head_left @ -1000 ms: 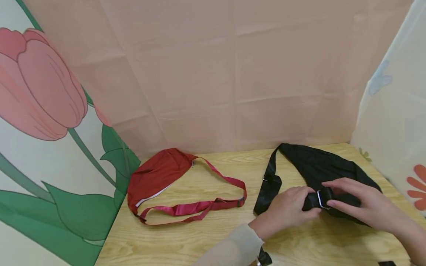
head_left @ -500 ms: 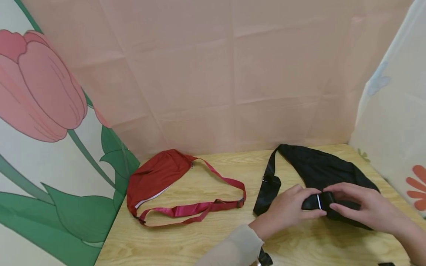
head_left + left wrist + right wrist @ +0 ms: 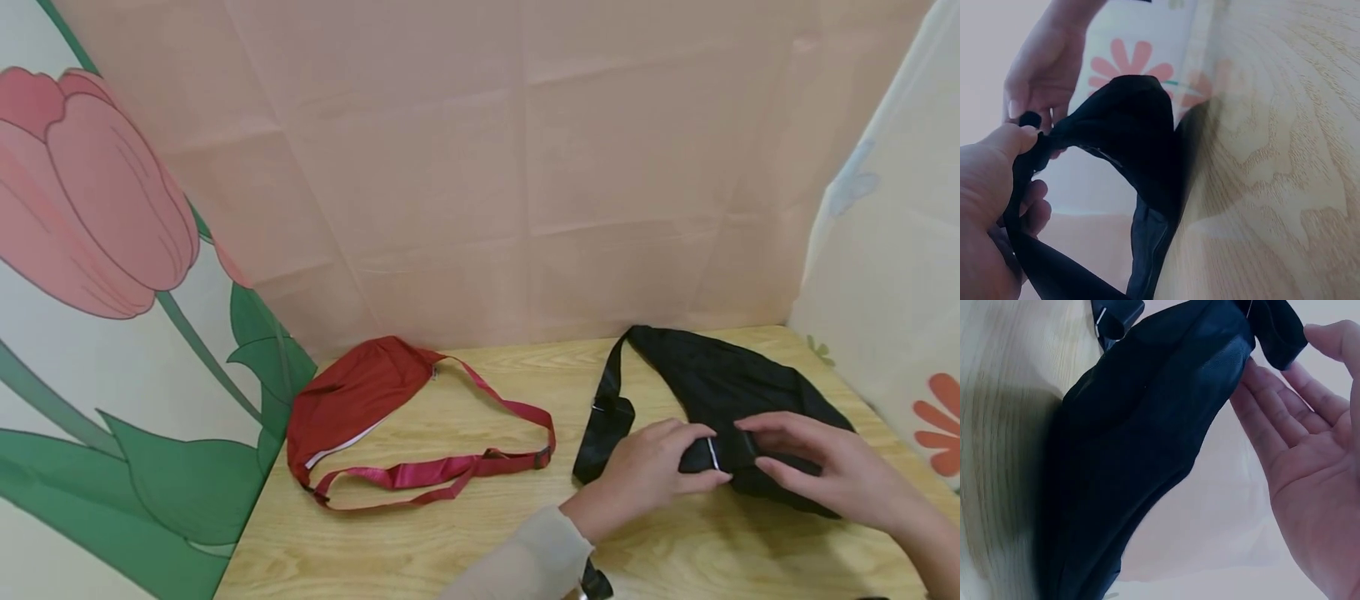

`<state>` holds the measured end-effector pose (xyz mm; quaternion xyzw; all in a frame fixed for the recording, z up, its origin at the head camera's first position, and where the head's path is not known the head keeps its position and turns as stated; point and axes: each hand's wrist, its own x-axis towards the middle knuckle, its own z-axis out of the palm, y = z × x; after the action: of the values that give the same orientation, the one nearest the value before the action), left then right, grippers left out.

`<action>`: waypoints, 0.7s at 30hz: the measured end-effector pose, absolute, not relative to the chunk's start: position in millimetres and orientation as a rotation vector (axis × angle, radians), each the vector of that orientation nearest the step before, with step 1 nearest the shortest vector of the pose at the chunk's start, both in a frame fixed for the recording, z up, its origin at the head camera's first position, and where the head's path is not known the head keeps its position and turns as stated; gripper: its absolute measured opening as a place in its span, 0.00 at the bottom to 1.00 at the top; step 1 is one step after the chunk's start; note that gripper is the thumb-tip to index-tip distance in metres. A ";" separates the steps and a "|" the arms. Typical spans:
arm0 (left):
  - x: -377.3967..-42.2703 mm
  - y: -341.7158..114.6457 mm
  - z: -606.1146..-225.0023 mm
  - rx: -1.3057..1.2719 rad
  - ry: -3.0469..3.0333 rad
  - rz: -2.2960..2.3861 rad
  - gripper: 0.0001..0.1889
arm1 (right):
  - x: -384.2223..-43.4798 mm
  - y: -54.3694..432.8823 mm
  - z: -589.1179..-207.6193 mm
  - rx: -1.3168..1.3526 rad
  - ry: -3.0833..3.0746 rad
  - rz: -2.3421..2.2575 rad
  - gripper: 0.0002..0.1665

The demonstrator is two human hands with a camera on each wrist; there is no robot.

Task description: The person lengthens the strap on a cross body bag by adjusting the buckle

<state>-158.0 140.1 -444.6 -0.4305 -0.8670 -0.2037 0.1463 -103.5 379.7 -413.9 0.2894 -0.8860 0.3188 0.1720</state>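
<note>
A black waist bag (image 3: 727, 367) lies at the right of the wooden table. My left hand (image 3: 645, 467) pinches its black strap (image 3: 696, 457) between thumb and fingers, just left of a silver-edged slider buckle (image 3: 713, 454). Right of the buckle the strap folds into a loop (image 3: 1282, 334). My right hand (image 3: 832, 467) holds this loop at its end, thumb tip at the edge and fingers behind it in the right wrist view. Seen from the left wrist, the strap (image 3: 1054, 272) runs down from my left hand, and the bag body (image 3: 1129, 115) stands beyond.
A red waist bag (image 3: 360, 383) with a pink-red strap (image 3: 427, 472) rests on the left of the table (image 3: 360, 558). Another strap section (image 3: 603, 433) of the black bag lies left of its body. A black strap end (image 3: 596, 579) shows at the front edge.
The folded loop beside the buckle has flattened and lengthened slightly to the right, with my right hand moving a little right. The left hand keeps its grip; the red bag has not moved.
</note>
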 end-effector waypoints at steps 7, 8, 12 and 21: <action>-156.3 139.3 -440.8 -1.266 -2.486 -0.491 0.28 | -100.2 368.2 -404.7 0.748 -2.549 0.661 0.41; -156.0 139.3 -440.4 -1.268 -2.494 -0.486 0.28 | -100.3 366.9 -404.4 0.752 -2.542 0.630 0.41; -155.4 140.3 -439.8 -1.273 -2.507 -0.467 0.28 | -100.9 364.8 -404.9 0.746 -2.536 0.588 0.37; -153.5 141.0 -441.9 -1.283 -2.507 -0.488 0.29 | -97.9 370.6 -406.2 0.721 -2.554 0.634 0.38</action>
<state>-153.5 141.0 -441.9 -0.4443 -0.8684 -0.1691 0.1410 -97.9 370.6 -406.2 0.2587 -0.9161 0.2274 0.2052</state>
